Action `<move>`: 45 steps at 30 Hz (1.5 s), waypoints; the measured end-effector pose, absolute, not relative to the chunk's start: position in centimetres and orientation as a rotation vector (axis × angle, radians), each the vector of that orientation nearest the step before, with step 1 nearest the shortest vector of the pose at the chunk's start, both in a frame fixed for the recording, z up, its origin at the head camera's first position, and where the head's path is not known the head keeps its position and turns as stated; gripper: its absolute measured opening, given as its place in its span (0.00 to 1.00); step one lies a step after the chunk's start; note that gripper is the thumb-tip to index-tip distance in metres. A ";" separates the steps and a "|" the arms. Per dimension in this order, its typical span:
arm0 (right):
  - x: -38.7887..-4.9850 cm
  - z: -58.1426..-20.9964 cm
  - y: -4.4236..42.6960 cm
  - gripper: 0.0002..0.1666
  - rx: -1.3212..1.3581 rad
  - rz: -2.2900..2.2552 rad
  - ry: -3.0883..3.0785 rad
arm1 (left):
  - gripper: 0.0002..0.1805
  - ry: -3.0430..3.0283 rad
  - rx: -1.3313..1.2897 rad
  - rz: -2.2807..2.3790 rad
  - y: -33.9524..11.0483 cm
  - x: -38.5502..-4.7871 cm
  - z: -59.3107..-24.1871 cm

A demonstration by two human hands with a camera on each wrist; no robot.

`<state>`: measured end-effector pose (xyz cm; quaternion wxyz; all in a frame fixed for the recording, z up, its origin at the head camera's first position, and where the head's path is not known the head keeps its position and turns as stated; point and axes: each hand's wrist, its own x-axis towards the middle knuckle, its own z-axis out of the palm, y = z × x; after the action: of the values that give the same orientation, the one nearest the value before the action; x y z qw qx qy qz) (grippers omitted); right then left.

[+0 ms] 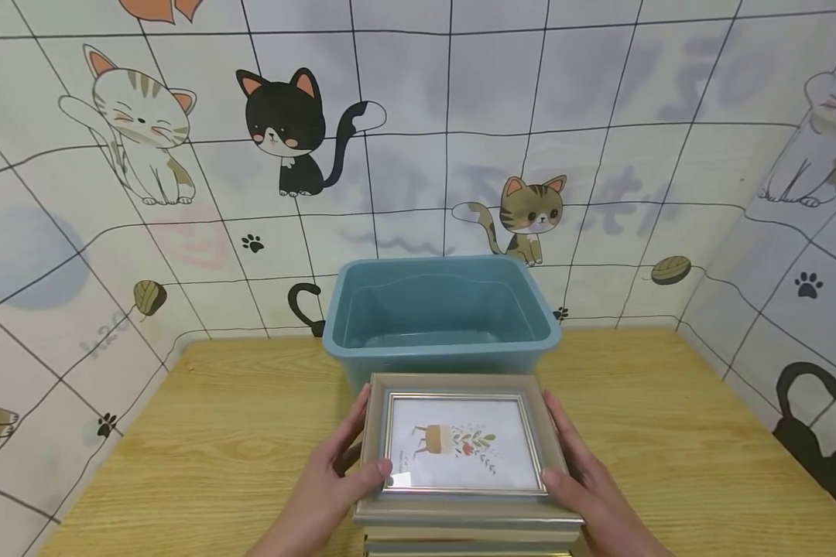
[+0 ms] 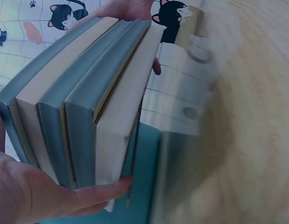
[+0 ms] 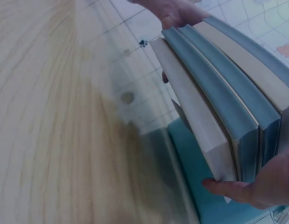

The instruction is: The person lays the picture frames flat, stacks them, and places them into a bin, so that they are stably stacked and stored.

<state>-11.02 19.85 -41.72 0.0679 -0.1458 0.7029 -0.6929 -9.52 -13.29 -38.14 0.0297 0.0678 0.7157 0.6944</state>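
Note:
Between both hands is a stack of several picture frames, beige and grey-blue along their edges. On top lies a beige picture frame (image 1: 463,507) with a print of a potted plant under its pane. My left hand (image 1: 334,468) grips the stack's left side, its thumb over the top frame's edge. On the opposite side my right hand (image 1: 588,487) holds it the same way. In the left wrist view, fingers (image 2: 102,193) curl round the side of the stack. The right wrist view shows right-hand fingers (image 3: 228,189) reaching to the lowest frames.
A blue plastic bin (image 1: 442,357) stands right behind the stack, against the back wall; its visible inner floor is bare. The wood-grain table (image 1: 251,433) stretches to both sides. Walls (image 1: 404,100) with a cat-and-grid print enclose the back and sides.

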 end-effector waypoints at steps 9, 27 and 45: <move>-10.8 -39.4 20.6 0.45 -0.532 -2.039 2.118 | 0.47 2.165 0.220 2.152 -13.3 -8.8 -36.1; -11.2 -33.2 20.5 0.43 -0.332 -1.997 2.033 | 0.47 2.074 0.279 2.205 -13.6 -9.3 -31.1; -12.8 -29.2 20.5 0.38 -0.439 -2.014 2.033 | 0.45 2.128 0.233 2.145 -13.4 -9.9 -26.6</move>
<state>-12.77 20.47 -29.18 0.1229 -0.1503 0.6967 -0.6905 -9.91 -13.41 -26.56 0.0556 0.0768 0.7010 0.7068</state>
